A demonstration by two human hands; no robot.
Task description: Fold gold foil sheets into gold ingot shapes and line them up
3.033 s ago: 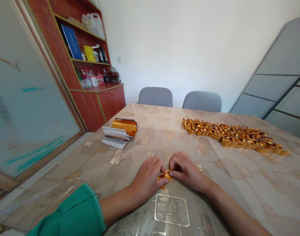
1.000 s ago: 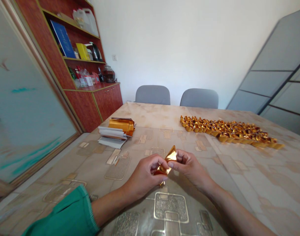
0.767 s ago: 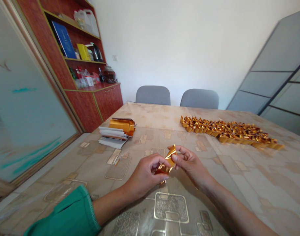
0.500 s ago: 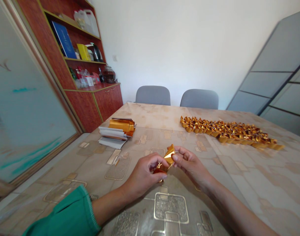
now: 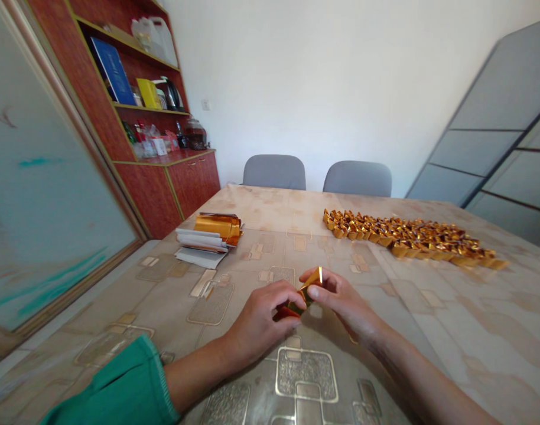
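Head cam here: two hands are working together, the left hand [image 5: 257,319] and right hand [image 5: 343,301] both pinching one gold foil piece [image 5: 304,300] in a narrow grip over the table [image 5: 474,336], forearms angling inward. Way too many folded foil ingots [image 5: 407,244] are sitting in one long pile at right, and one foil-and-paper stack [image 5: 208,236] is lying at left.
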